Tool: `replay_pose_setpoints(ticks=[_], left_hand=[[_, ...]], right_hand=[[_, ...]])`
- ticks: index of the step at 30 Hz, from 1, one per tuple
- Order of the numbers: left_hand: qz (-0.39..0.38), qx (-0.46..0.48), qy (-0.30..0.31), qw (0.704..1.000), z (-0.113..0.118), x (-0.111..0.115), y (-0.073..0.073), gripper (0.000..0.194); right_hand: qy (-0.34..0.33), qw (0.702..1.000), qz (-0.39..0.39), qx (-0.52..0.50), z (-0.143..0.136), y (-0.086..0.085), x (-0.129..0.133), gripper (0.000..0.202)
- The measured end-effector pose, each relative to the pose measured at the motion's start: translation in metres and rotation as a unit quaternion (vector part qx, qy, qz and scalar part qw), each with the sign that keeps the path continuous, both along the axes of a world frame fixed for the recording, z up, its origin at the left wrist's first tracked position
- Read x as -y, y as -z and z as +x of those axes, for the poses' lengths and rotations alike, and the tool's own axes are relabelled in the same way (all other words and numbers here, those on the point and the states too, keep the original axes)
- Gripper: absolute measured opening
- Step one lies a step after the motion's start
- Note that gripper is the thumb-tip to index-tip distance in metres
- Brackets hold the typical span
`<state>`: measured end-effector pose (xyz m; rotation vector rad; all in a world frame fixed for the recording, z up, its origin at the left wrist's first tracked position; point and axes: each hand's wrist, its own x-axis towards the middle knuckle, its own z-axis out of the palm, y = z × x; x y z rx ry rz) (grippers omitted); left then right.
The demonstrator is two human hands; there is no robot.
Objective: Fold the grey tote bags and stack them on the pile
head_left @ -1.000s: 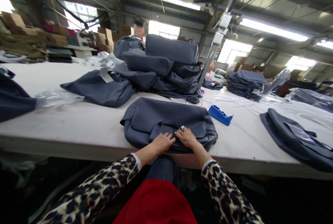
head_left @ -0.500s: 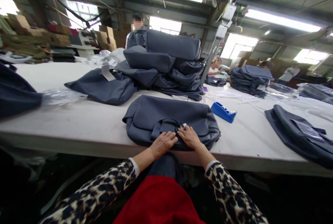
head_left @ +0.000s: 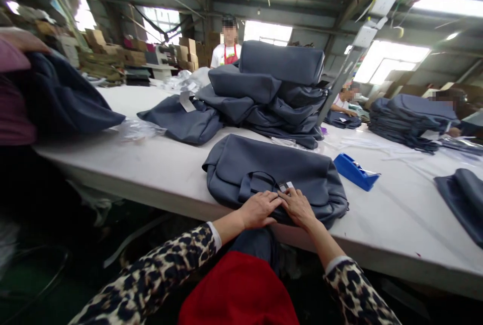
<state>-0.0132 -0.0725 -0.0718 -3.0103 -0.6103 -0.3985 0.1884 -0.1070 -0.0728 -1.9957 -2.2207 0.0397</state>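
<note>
1. Head view, risks: dark blue-grey, smooth leather-like bag point(head_left: 271, 156) lies right at the near edge of the white-topped bench point(head_left: 181, 169). A pull toward the body could slide or tip it off. Uneven pressing from the hands could crease the soft front. Fingers could snag the dark, flat strap loop point(head_left: 246, 184) or bend the small white tag point(head_left: 289, 184), since both lie just beyond the fingertips. A wide sideways sweep of the right hand could knock the blue plastic tape dispenser point(head_left: 354, 170).

2. Head view, bag: directly under and beyond both hands, long side across the body. Filled-out shape, rounded ends, broad flap over top, soft folds at both ends. Flap looks mostly smooth; strap loop stands a little proud, ahead of the left hand. Tag text too small to read.

3. Head view, hands: left hand point(head_left: 258, 209) on the bag's near side, fingers together and bent, thumb apart. Right hand point(head_left: 299, 208) beside it, fingers bent near the tag; fingertips of both nearly meet. Any pinch underneath is hidden, can't tell.

4. Head view, around: dispenser beyond and right of the right hand; heaped dark blue-grey bags point(head_left: 281, 63) well beyond both hands.
</note>
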Motion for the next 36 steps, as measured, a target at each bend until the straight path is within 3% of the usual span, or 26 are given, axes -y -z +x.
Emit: replay_pose_setpoints(ticks=[3,6,9,13,16,19,25,30,32,34,35,36], left_hand=[[-0.047,-0.008,0.008,0.999,0.007,-0.004,0.004,0.106],[-0.059,-0.031,-0.016,0.998,0.013,-0.009,0.015,0.117],[-0.05,-0.037,-0.021,0.998,0.018,-0.012,0.018,0.112],[-0.044,-0.056,-0.026,0.997,0.026,-0.013,0.009,0.103],[-0.034,-0.064,-0.028,0.997,0.032,-0.011,0.007,0.098],[-0.017,-0.059,-0.034,0.998,0.033,-0.009,0.011,0.096],[0.01,-0.059,-0.035,0.998,0.03,-0.002,0.016,0.093],[0.011,-0.085,-0.023,0.996,0.03,-0.003,0.006,0.082],[-0.015,-0.091,-0.022,0.995,0.032,-0.009,-0.003,0.066],[-0.037,-0.091,-0.024,0.995,0.035,-0.016,-0.016,0.051],[-0.042,-0.089,-0.025,0.995,0.036,-0.019,-0.023,0.047],[-0.041,-0.085,-0.026,0.995,0.037,-0.02,-0.03,0.044]], right_hand=[[0.002,1.0,0.008,-0.014,0.001,0.001,-0.001,0.044],[-0.008,0.999,0.034,-0.039,0.009,-0.002,0.007,0.036],[0.025,0.992,0.106,-0.065,0.032,-0.005,0.034,0.037],[0.134,0.967,0.203,-0.07,0.082,-0.002,0.081,0.047],[0.15,0.965,0.206,-0.055,0.117,0.004,0.1,0.047],[0.128,0.975,0.178,-0.037,0.137,0.012,0.099,0.046],[0.13,0.977,0.166,-0.026,0.14,0.033,0.096,0.04],[0.133,0.961,0.232,-0.064,0.122,0.045,0.108,0.046],[0.177,0.915,0.312,-0.186,0.104,0.053,0.115,0.05],[0.258,0.827,0.342,-0.363,0.074,0.06,0.123,0.059],[0.298,0.778,0.315,-0.455,0.055,0.062,0.126,0.058],[0.298,0.737,0.262,-0.547,0.034,0.062,0.127,0.057]])
